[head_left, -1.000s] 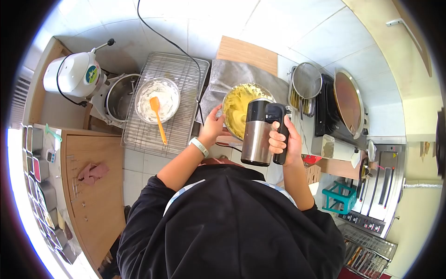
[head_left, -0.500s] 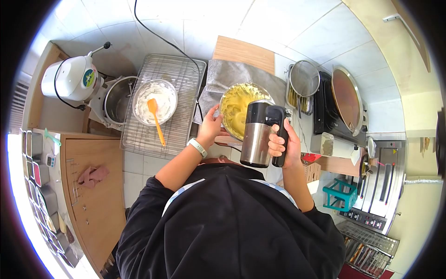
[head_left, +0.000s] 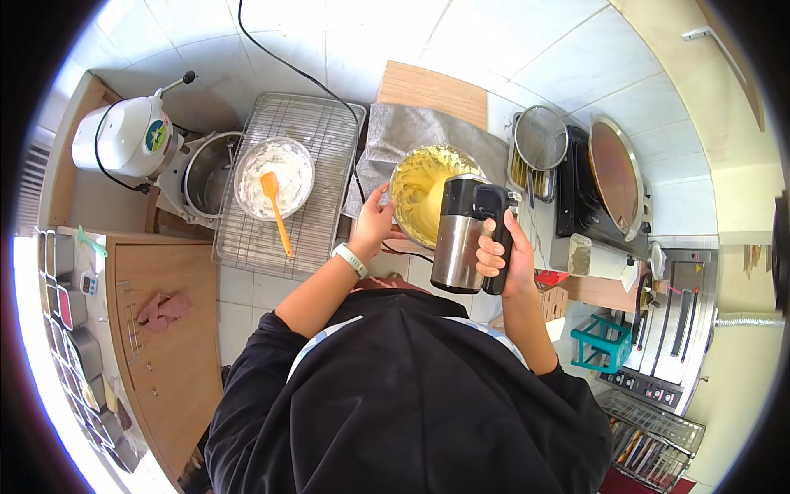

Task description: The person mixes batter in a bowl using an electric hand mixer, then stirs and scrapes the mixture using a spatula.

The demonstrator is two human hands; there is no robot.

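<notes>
My right hand [head_left: 504, 251] is wrapped round the black handle of a silver and black electric hand mixer [head_left: 461, 245]. The mixer's body covers the lower right of a metal mixing bowl [head_left: 396, 174], and its beaters are hidden. Yellow batter [head_left: 418, 191] fills the bowl, with lighter smears high on the inner wall. At the bowl's left side, my left hand [head_left: 377, 222] grips the rim, fingers curving round and under it. Under the bowl lies a grey cloth [head_left: 411, 125].
On a wire rack [head_left: 313, 198] to the left sits a bowl of white cream [head_left: 288, 160] with an orange spatula [head_left: 271, 189]. A stand mixer [head_left: 123, 140] is farther left. To the right are a strainer [head_left: 541, 138] and a large round pan [head_left: 615, 177]. A black cord [head_left: 288, 64] crosses the rack.
The hand mixer has shifted slightly to the right within the bowl, and the batter's swirls look different. My left hand keeps its place on the rim.
</notes>
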